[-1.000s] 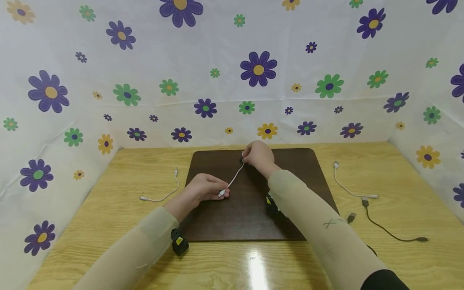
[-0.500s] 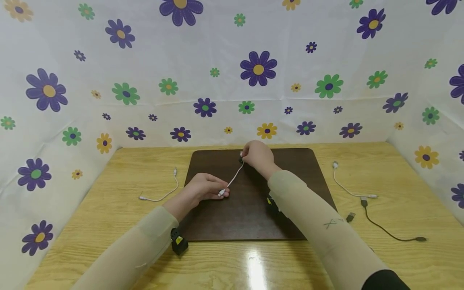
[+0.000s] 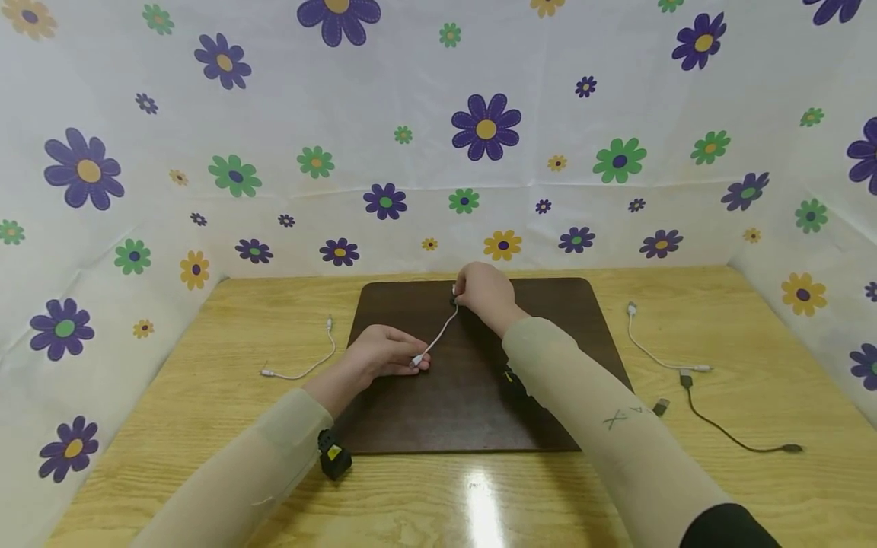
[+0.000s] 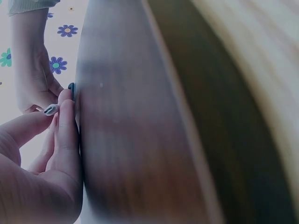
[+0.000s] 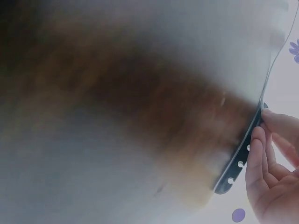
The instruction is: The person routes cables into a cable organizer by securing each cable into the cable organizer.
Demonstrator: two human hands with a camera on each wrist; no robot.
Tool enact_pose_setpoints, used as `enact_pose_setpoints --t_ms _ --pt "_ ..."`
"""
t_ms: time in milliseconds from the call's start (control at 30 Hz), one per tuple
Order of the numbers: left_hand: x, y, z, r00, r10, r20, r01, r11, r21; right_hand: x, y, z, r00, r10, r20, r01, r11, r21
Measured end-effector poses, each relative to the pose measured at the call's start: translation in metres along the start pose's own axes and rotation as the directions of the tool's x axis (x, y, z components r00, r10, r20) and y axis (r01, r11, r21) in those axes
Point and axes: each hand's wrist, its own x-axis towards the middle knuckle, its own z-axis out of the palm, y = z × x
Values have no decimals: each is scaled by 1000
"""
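A short white charging cable stretches between both hands above a dark brown board. Thumb and fingers of my left hand pinch its near end, and the metal-tipped plug pokes out between them in the left wrist view. Near the board's far edge, my right hand pinches the cable's other end at a black notched strip, which looks like a cable holder. In the right wrist view the cable runs along the top end of that strip. The right fingers hide whether it sits in a notch.
Left of the board lies another white cable. On the right are a white cable, a dark cable and a black plug partly behind the right forearm. A flowered cloth stands behind the wooden table.
Both hands keep their hold on the white cable and stay nearly in place. The head view has shifted slightly.
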Motion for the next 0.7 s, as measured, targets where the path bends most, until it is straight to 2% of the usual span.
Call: enact_pose_setpoints --t_ms 200,467,700 --pt "-2 -1 -4 1000 -15 -11 15 1000 -9 -1 4 1 999 -35 5 35 999 33" --pt "-4 1 -4 999 -38 -16 38 999 -6 -3 14 -3 996 -79 36 73 988 135" --pt "-11 1 -10 999 -42 -9 43 999 10 -6 17 -5 994 -74 80 56 976 213"
